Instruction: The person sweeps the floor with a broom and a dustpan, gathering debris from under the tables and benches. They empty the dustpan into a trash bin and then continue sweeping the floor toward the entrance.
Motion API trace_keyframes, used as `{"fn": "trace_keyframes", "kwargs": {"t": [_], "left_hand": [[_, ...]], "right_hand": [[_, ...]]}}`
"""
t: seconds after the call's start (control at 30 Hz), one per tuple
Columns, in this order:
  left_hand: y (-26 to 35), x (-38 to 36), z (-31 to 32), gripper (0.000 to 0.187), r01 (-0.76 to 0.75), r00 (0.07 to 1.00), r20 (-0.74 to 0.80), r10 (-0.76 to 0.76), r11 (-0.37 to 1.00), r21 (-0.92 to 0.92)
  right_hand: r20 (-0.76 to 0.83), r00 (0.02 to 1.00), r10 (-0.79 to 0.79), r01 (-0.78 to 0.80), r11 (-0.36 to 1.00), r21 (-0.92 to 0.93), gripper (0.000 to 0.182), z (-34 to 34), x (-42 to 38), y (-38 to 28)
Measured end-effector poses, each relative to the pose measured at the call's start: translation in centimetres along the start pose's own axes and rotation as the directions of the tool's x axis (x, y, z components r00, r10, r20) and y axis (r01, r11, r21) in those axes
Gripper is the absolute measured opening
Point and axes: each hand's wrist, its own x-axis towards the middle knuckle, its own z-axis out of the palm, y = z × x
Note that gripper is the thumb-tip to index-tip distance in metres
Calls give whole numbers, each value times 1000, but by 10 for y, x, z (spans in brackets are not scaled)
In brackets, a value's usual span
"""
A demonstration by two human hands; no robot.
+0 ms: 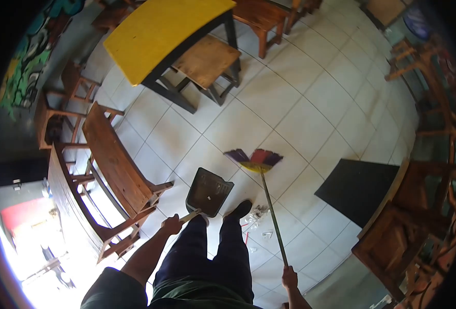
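Grey dustpan (209, 191), no visible contents

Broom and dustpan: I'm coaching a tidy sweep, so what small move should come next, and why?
Probably draw the broom back toward the litter by the shoe; its bristles sit beyond the pile, while the left hand holds the dustpan just left of it.

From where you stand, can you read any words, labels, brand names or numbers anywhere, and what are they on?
None can be read.
Painted wall: colourful graffiti shapes, no letters I can make out.
Dustpan in the left hand: no legible mark.
Broom in the right hand: no label visible.
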Motion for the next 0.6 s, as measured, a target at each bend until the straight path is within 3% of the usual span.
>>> {"fn": "trace_keyframes", "kwargs": {"t": [0.03,0.13,0.17,0.2,0.33,0.4,0.53,0.57,0.6], "left_hand": [[4,-6,-12,43,37,999,22,-36,999,-20],[-11,-2,-23,43,42,999,16,-41,995,-89],[-17,0,-27,41,41,999,1,-41,993,-109],[-22,1,-30,41,41,999,-3,-42,991,-131],[-41,18,-42,41,30,999,30,-25,982,-189],[-51,32,-51,41,27,999,50,-18,980,-197],[-78,52,-70,41,-30,996,75,55,954,-298],[-85,54,-74,41,-16,995,92,47,948,-317],[-90,56,-78,40,-25,992,108,65,941,-338]], "right_hand": [[-32,993,-115,114,993,-37,32,-7,11,-13],[36,991,-128,126,991,45,32,-29,33,-81],[86,957,-279,284,957,-65,24,-19,45,-86],[81,945,-318,319,948,3,25,-28,46,-118],[139,950,-279,265,958,114,29,-38,59,-221],[168,920,-354,339,934,114,35,-32,72,-270],[223,946,-233,259,961,-95,45,-21,98,-415],[186,863,-470,487,871,-59,45,-7,116,-440],[194,898,-395,416,906,-82,44,9,136,-474]]}}
